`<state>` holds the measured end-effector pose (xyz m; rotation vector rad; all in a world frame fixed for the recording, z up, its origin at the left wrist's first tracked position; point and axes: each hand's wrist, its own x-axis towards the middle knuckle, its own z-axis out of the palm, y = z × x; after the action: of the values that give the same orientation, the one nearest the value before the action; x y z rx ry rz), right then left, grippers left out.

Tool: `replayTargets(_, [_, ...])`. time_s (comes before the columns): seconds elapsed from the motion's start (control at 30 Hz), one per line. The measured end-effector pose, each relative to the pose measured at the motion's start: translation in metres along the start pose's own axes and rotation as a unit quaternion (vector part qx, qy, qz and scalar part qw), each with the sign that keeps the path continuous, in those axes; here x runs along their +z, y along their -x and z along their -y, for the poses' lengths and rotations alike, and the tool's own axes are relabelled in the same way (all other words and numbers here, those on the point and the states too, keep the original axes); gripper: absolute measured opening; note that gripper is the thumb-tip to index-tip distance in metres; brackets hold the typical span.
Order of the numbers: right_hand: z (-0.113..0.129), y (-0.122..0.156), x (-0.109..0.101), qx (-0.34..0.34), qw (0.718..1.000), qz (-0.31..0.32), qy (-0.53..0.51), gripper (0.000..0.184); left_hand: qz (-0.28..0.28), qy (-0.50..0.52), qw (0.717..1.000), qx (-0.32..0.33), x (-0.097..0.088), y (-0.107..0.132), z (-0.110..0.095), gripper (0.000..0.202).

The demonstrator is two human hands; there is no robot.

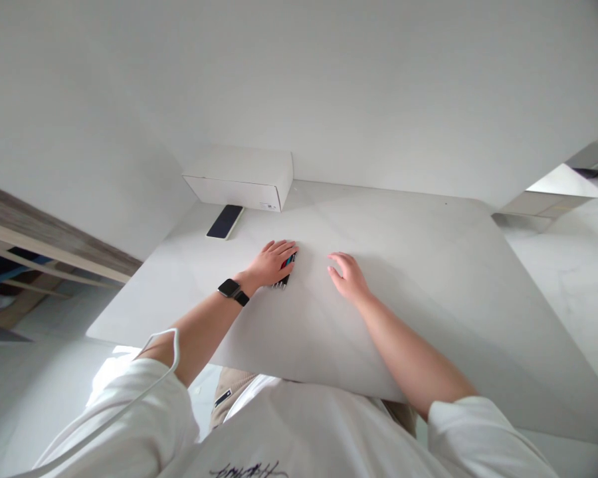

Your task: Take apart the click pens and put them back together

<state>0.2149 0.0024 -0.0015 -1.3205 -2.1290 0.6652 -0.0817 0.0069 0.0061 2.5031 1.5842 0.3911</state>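
Note:
A small row of dark pens (281, 284), with silvery tips and red and teal patches, lies slantwise on the table. My left hand (273, 263) rests over it palm down, fingers and thumb reaching across to its right edge. Much of the row is hidden beneath that hand, so I cannot count the pens. To the right, apart from the pens, my right hand (349, 277) hovers just over or touches the tabletop. Its fingers are slightly curved, the thumb is apart from them, and it holds nothing.
The pale table (428, 265) meets the wall at the back. A long white box (234, 191) stands at the back left, with a dark-screened phone (224, 222) lying before it. A white cable (176, 348) loops by my left arm. A wooden shelf (54, 239) is at far left.

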Motion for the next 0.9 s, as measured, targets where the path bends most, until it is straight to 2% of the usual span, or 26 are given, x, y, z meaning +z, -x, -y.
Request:
replayTargets(0.07, [0.015,0.012,0.006,-0.054,0.992,0.086,0.072,0.052,-0.007,-0.001,1.0,-0.002,0.0,0.0,-0.001,0.058])
replayTargets(0.13, [0.034,0.032,0.013,-0.096,0.982,0.15,0.067,0.059,-0.011,-0.005,1.0,-0.004,0.001,0.0,-0.001,0.058])
replayTargets(0.2, [0.051,0.051,0.017,-0.14,0.963,0.226,-0.053,0.046,-0.009,-0.013,1.0,-0.003,0.002,-0.001,0.0,0.058])
replayTargets(0.23, [0.056,0.057,0.018,-0.135,0.938,0.285,-0.145,0.039,-0.007,-0.017,1.0,-0.002,0.002,-0.001,0.001,0.058])
replayTargets(0.3, [0.058,0.059,0.017,-0.054,0.87,0.346,-0.346,0.043,-0.005,-0.025,1.0,0.003,0.003,0.0,0.002,0.058])
replayTargets(0.33, [0.054,0.054,0.015,0.01,0.832,0.344,-0.435,0.048,-0.006,-0.028,1.0,0.006,0.003,0.0,0.002,0.058])
replayTargets(0.4, [0.036,0.036,0.008,0.113,0.782,0.28,-0.545,0.049,-0.009,-0.032,0.999,0.008,0.004,0.0,0.003,0.057])
replayTargets(0.43, [0.022,0.024,0.001,0.154,0.774,0.261,-0.556,0.048,-0.009,-0.034,0.999,0.007,0.004,0.0,0.003,0.057])
replayTargets(0.47, [0.006,0.012,-0.008,0.183,0.789,0.218,-0.544,0.044,-0.009,-0.035,0.999,0.007,0.005,-0.001,0.003,0.057])
replayTargets(0.5, [-0.011,0.001,-0.019,0.201,0.823,0.121,-0.518,0.037,-0.008,-0.035,0.999,0.006,0.005,-0.001,0.004,0.057])
replayTargets(0.53, [-0.029,-0.009,-0.033,0.217,0.855,-0.044,-0.469,0.028,-0.006,-0.035,0.999,0.007,0.005,-0.001,0.004,0.057])
replayTargets(0.57, [-0.047,-0.016,-0.047,0.214,0.86,-0.216,-0.41,0.021,-0.003,-0.036,0.999,0.007,0.005,-0.001,0.005,0.057])
replayTargets(0.6, [-0.063,-0.021,-0.061,0.208,0.852,-0.288,-0.384,0.02,-0.001,-0.036,0.999,0.007,0.005,-0.002,0.005,0.057])
replayTargets(0.63, [-0.077,-0.024,-0.074,0.206,0.843,-0.332,-0.37,0.022,0.0,-0.037,0.999,0.007,0.004,-0.002,0.006,0.056])
replayTargets(0.7, [-0.097,-0.026,-0.092,0.2,0.827,-0.389,-0.354,0.025,-0.005,-0.037,0.999,0.008,0.002,-0.004,0.006,0.056])
replayTargets(0.77, [-0.104,-0.025,-0.096,0.185,0.826,-0.394,-0.359,0.028,-0.02,-0.033,0.999,0.01,0.0,-0.007,0.001,0.056])
replayTargets(0.83, [-0.102,-0.025,-0.087,0.174,0.822,-0.371,-0.395,0.031,-0.038,-0.021,0.999,0.022,0.0,-0.012,-0.011,0.057])
replayTargets(0.9, [-0.093,-0.026,-0.073,0.176,0.806,-0.336,-0.454,0.033,-0.052,0.004,0.997,0.054,0.002,-0.017,-0.033,0.057])
